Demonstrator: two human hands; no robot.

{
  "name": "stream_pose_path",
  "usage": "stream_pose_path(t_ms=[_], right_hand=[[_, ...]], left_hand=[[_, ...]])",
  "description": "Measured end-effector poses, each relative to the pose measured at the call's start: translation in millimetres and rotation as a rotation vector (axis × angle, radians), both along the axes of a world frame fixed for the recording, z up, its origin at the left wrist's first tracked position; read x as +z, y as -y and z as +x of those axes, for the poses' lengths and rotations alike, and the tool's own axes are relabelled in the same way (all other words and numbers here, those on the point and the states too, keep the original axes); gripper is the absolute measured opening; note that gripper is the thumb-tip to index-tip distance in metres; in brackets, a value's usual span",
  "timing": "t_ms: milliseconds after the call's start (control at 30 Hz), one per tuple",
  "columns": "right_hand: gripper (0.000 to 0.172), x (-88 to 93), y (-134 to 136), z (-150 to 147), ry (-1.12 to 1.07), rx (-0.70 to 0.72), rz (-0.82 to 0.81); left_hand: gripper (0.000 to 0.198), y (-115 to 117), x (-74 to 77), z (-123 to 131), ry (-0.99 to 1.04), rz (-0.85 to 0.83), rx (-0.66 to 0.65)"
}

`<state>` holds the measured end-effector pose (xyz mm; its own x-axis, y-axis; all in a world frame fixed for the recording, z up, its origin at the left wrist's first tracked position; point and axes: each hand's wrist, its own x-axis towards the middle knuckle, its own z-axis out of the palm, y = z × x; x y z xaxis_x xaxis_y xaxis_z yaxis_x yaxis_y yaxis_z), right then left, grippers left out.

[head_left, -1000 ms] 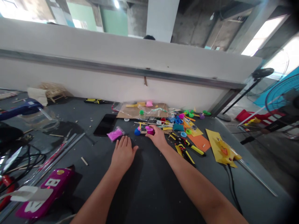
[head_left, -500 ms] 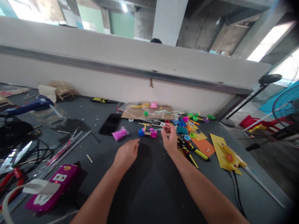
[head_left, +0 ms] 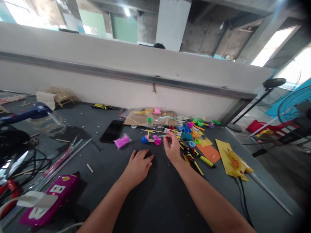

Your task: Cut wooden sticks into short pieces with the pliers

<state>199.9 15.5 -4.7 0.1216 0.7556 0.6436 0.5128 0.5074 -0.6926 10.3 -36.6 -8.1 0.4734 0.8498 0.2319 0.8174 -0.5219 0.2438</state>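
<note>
My left hand (head_left: 139, 165) rests palm down on the dark table, fingers spread and holding nothing. Just beyond it stands a small craft model (head_left: 151, 139) of pale sticks, with blue and pink clay lumps at its ends and a yellow upright piece. My right hand (head_left: 173, 148) is beside the model's right end, fingers curved and thumb slightly apart; I see nothing held in it. Left of the model lies a packet of purple clay (head_left: 122, 141). A thin wooden stick (head_left: 157, 131) lies behind the model, close to my right fingertips.
Right of my right hand are yellow-black pliers (head_left: 191, 155), orange card (head_left: 209, 153) and colourful clay pots. A yellow glue gun (head_left: 239, 163) lies farther right on yellow card. Leftward are a black phone (head_left: 111, 131), a purple power strip (head_left: 52, 199) and clear rods. Cardboard (head_left: 138, 119) lies behind.
My left hand has turned palm down, with its fingers spreading onto the table. My right hand has stayed near the model's right end. The whole view has shifted slightly.
</note>
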Motion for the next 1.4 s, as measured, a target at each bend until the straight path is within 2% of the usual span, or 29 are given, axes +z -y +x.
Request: stream_pose_path(t_ms=[67,100,233,267,333,433,500,600,667,700,733,833,900,1000,1133,1267,1333,1400], right_hand=[[0.023,0.9,0.4,0.4,0.004,-0.012,0.004],[0.023,1.2,0.5,0.7,0.006,-0.017,0.009],[0.022,1.4,-0.4,2.7,-0.005,-0.025,0.024],[0.022,1.0,-0.9,3.1,-0.012,-0.027,0.021],[0.023,0.2,-2.2,3.2,-0.022,-0.032,0.008],[0.023,-1.0,-3.5,2.2,-0.027,-0.028,-0.007],[0.022,-1.4,-3.2,1.7,-0.02,-0.022,-0.005],[0.024,-0.8,0.1,1.9,0.01,-0.012,-0.002],[0.024,0.8,4.7,0.7,0.09,0.019,-0.031],[0.024,2.1,7.6,-1.1,0.166,0.048,-0.062],[0.025,3.7,10.8,-3.9,0.27,0.083,-0.101],[0.031,8.7,20.2,-18.2,0.7,0.185,-0.234],[0.039,10.7,25.5,-29.8,0.965,0.197,-0.309],[0.053,10.8,33.1,-41.3,1.154,0.1,-0.42],[0.058,9.9,44.3,-34.3,1.158,0.016,-0.464],[0.033,15.6,44.6,-5.2,1.059,0.039,-0.357],[0.024,18.6,35.0,9.9,0.924,0.014,-0.318],[0.01,18.4,19.4,19.9,0.744,-0.013,-0.345]], left_hand=[[0.034,-3.5,0.5,-2.4,0.074,-0.034,-0.063],[0.035,-6.2,0.5,-5.1,0.102,-0.028,-0.035],[0.048,-11.4,-3.7,-13.4,0.032,0.058,0.297],[0.055,-9.6,-6.0,-11.9,-0.016,0.061,0.35],[0.072,-2.3,-10.6,-3.2,-0.097,0.055,0.357],[0.081,12.0,-13.1,18.8,-0.122,-0.003,0.205],[0.081,18.8,-10.5,31.5,-0.101,-0.044,0.008],[0.067,19.9,-1.5,35.9,0.007,-0.126,-0.237],[0.053,14.3,6.1,26.8,0.116,-0.203,-0.256],[0.046,9.9,9.8,19.1,0.172,-0.24,-0.198],[0.044,4.8,13.4,10.2,0.211,-0.259,-0.066],[0.048,-11.0,21.2,-16.8,0.274,-0.195,0.457],[0.046,-18.3,23.2,-28.1,0.235,-0.133,0.611],[0.04,-21.7,21.6,-30.5,0.096,-0.159,0.606],[0.039,-19.7,17.1,-22.8,-0.037,-0.208,0.537],[0.041,-19.5,16.3,-19.9,-0.063,-0.227,0.502],[0.041,-19.9,16.9,-19.5,-0.064,-0.238,0.495],[0.04,-20.0,17.4,-18.7,-0.067,-0.249,0.498]])
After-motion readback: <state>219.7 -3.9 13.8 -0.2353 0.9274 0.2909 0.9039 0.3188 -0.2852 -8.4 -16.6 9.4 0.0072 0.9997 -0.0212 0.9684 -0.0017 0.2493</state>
